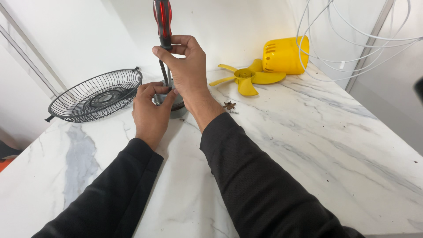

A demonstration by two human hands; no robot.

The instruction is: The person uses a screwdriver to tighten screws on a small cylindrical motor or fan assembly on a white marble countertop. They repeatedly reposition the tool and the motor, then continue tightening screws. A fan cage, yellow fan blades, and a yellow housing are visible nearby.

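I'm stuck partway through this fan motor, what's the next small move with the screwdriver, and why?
Probably turn the red and black screwdriver in place with the right hand. It stands upright with its tip down in the grey motor part, which the left hand grips against the marble table, so the part looks steadied. Whether the tip sits in a screw is hidden.

Upright red-black screwdriver [162, 22] atop grey metal motor [169, 102].

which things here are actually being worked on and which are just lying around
In hand:
right hand on the upright red-and-black screwdriver
left hand steadying the grey metal part

Lying about:
black wire grille
yellow fan blade
yellow housing
white cables
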